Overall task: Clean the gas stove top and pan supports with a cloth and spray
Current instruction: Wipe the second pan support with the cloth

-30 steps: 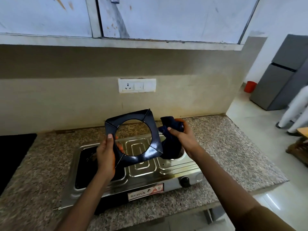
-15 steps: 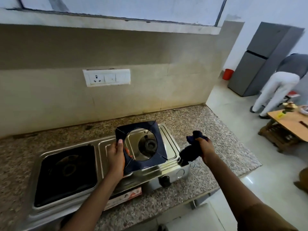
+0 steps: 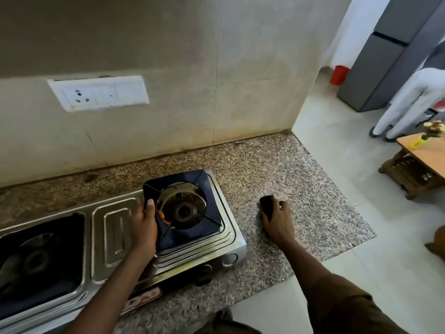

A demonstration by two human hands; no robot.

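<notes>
A: Where is your left hand (image 3: 144, 227) relative to the gas stove (image 3: 115, 239)?

B: It is over the stove's right half. You grip the dark pan support (image 3: 183, 210) by its left edge, thumb on top and fingers curled underneath through the round opening.

A: And the pan support itself?

B: It sits over the stove's right burner (image 3: 184, 209), which shows through the opening. Its far edge looks a little raised, so I cannot tell whether it lies fully flat in its recess.

A: What about your right hand (image 3: 277, 220)?

B: It is on the granite counter (image 3: 313, 189), just to the right of the stove and apart from it. Your fingers curl over a dark cloth (image 3: 266, 204), which rests on the counter under your palm. Only a small bunched part of the cloth shows past your fingers.

A: The other side of the stove?

B: The left pan support (image 3: 48, 261) lies in place over the left burner, untouched.

A: Anything else around the stove?

B: On the wall behind it, up and left, is a white switch plate (image 3: 98, 92). Well to the right of the stove, past the counter's end, stand a grey fridge (image 3: 385, 56), a red bin (image 3: 339, 74) beside it, a low wooden table (image 3: 419, 160), and another person in white trousers (image 3: 409, 102).
</notes>
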